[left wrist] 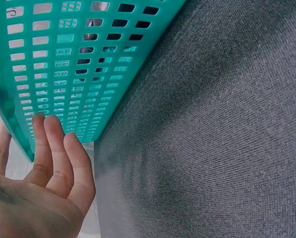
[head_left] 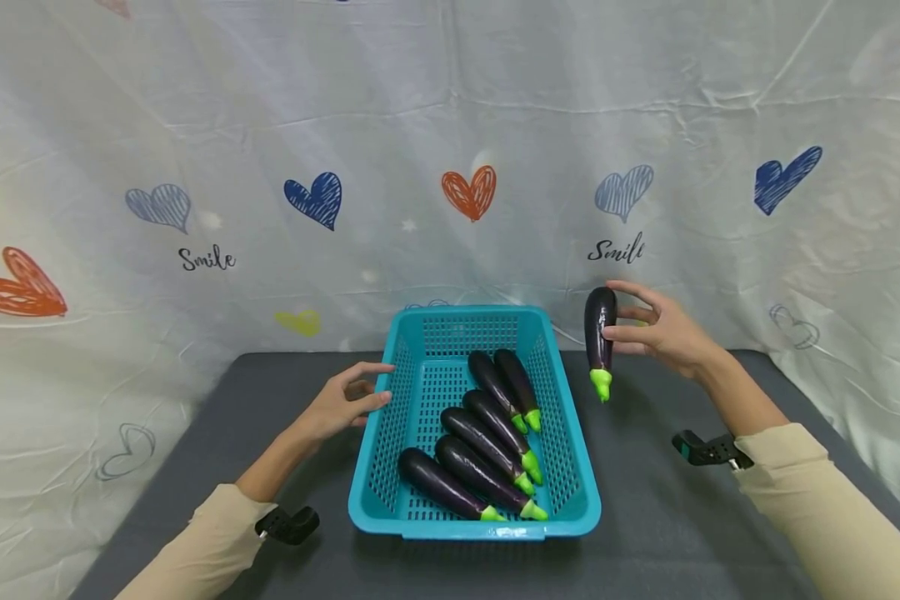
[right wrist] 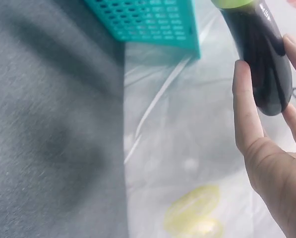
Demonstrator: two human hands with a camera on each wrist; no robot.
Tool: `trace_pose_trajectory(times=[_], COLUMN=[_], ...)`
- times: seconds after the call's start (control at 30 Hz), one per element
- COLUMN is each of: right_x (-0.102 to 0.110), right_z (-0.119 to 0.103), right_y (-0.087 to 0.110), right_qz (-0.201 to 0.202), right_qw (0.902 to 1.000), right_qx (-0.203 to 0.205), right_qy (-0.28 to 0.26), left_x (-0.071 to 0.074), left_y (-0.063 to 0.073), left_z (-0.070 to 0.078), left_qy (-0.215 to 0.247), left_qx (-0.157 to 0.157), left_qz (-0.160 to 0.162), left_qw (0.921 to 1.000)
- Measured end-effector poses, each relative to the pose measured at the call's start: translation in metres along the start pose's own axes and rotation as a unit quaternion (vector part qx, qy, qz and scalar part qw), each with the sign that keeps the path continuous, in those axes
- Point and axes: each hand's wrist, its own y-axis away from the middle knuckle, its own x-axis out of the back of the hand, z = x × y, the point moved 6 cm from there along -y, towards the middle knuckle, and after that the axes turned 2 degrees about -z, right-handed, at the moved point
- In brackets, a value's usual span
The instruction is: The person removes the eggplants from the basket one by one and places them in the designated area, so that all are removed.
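Note:
My right hand (head_left: 656,327) holds an eggplant (head_left: 598,329) between thumb and fingers, raised to the right of the turquoise basket (head_left: 587,500). Its bright green stem end points down in the head view. In the right wrist view, fingertips press the dark, glossy body of this eggplant (right wrist: 264,59) from both sides. On the basket's left side, my left hand (head_left: 341,404) has its index fingertip and thumb tip right at the rim. Loosely extended fingers (left wrist: 61,153) lie close against the slotted outer wall (left wrist: 63,64) in the left wrist view.
Several eggplants (head_left: 487,450) lie slanted inside the basket, mostly along its right and near parts, green ends toward the lower right. Under the basket is a dark grey tabletop (head_left: 667,533). A white curtain (head_left: 390,108) printed with hearts hangs behind it.

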Motion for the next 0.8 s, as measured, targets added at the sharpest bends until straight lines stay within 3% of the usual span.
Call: trace_pose_trajectory(times=[0.17, 0.47, 0.8], right_x=[0.006, 0.017, 0.010], right_z=[0.012, 0.041, 0.065], right_y=[0.004, 0.009, 0.014], right_qz=[-0.007, 0.017, 0.020], right_qw=[1.0000, 0.9996, 0.9986], right_qx=[0.004, -0.021, -0.049], right_qy=[-0.004, -0.009, -0.002], left_x=[0.000, 0.001, 0.000], left_y=[0.000, -0.001, 0.000], left_z=[0.000, -0.003, -0.003], left_qy=[0.000, 0.001, 0.005], left_qx=[0.000, 0.003, 0.005], left_qz=[-0.001, 0.000, -0.002], left_qw=[1.0000, 1.0000, 1.0000])
